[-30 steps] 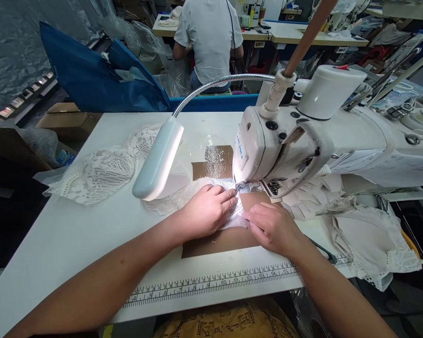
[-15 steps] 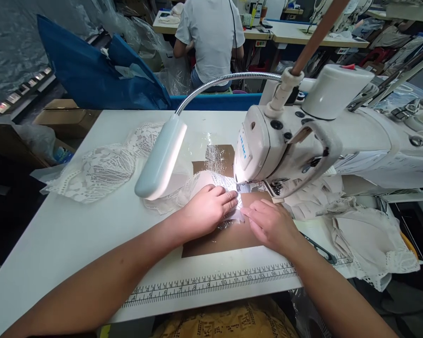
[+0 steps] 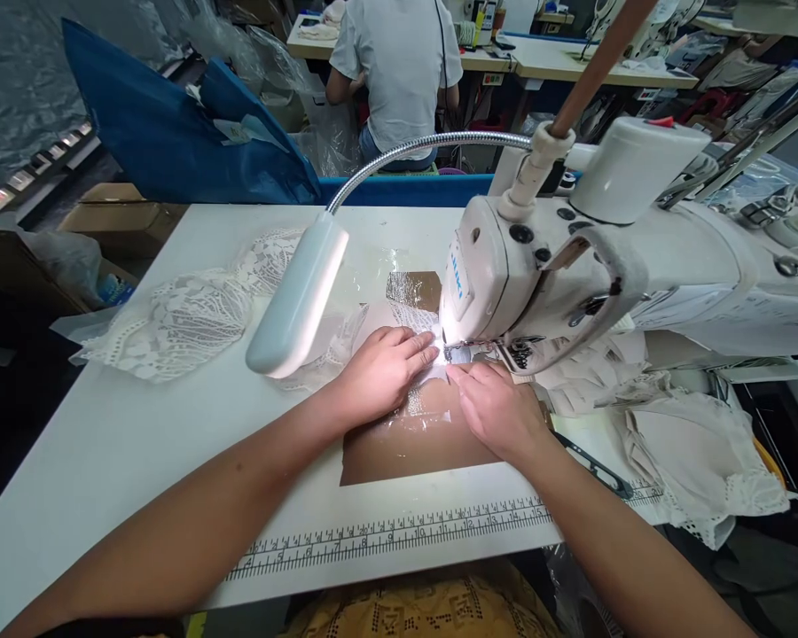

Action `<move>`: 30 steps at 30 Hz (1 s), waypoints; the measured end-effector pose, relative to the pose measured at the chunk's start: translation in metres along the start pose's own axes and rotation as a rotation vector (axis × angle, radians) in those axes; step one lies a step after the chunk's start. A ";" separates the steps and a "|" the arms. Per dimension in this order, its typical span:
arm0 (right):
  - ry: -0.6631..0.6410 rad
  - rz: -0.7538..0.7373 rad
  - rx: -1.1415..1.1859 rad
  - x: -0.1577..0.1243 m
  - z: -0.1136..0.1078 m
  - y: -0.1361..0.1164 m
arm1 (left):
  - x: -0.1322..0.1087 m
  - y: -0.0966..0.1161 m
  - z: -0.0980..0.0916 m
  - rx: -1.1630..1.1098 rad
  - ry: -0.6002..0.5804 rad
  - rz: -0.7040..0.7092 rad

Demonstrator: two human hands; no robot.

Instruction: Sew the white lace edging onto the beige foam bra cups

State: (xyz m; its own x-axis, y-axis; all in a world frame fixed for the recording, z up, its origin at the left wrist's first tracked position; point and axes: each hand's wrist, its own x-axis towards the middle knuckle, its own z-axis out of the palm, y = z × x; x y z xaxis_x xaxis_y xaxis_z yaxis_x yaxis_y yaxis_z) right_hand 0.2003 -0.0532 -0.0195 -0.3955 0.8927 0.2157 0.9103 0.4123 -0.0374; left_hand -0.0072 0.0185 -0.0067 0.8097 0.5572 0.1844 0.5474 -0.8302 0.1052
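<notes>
My left hand (image 3: 389,372) lies flat with fingers stretched out, pressing a white lace piece (image 3: 412,317) down left of the needle of a white sewing machine (image 3: 485,266). The lace runs under the machine's presser foot (image 3: 450,352). Close in front of the foot, my right hand (image 3: 496,408) has thumb and forefinger together at the edge of the lace; its other fingers are curled. Part of the lace is hidden under my left hand. Brown tape (image 3: 399,452) covers the table surface beneath both hands.
A lamp (image 3: 299,297) on a bendy metal neck hangs over the left side. White lace cups (image 3: 192,323) lie at left, more lace pieces (image 3: 698,452) at right. Dark thread snips (image 3: 595,465) lie beside my right wrist. A ruler strip (image 3: 405,532) edges the table. A person (image 3: 399,71) sits beyond.
The lace has moved away from me, further under the presser foot. Both hands have shifted slightly forward with it, and more brown tape shows in front of them.
</notes>
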 end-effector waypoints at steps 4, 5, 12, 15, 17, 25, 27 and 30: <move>0.003 0.015 0.027 0.000 0.001 0.000 | 0.000 -0.004 0.004 -0.045 0.034 -0.024; 0.006 0.019 0.036 0.000 0.001 0.000 | 0.000 -0.005 0.004 -0.050 0.041 -0.032; -0.001 0.000 0.114 -0.001 -0.005 0.002 | -0.004 -0.007 0.000 -0.099 0.084 -0.118; -0.042 0.029 0.162 -0.007 -0.023 0.004 | -0.006 -0.006 0.001 -0.126 0.132 -0.153; -0.109 0.062 0.166 -0.018 -0.040 0.007 | -0.006 -0.007 0.002 -0.153 0.164 -0.189; -0.129 0.064 -0.033 -0.100 -0.058 0.047 | -0.020 -0.001 -0.016 -0.294 0.185 -0.245; -0.122 0.024 -0.065 -0.113 -0.051 0.053 | -0.029 0.017 -0.030 -0.387 0.043 -0.102; -0.095 -0.006 -0.102 -0.121 -0.043 0.054 | -0.042 0.045 -0.049 -0.539 -0.181 0.098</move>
State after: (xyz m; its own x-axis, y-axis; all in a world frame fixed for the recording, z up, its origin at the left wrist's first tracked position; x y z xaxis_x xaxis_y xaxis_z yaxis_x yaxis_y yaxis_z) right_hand 0.3027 -0.1469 -0.0056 -0.4067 0.9054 0.1218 0.9135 0.4017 0.0641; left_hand -0.0270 -0.0425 0.0377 0.9004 0.4318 0.0531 0.3213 -0.7423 0.5880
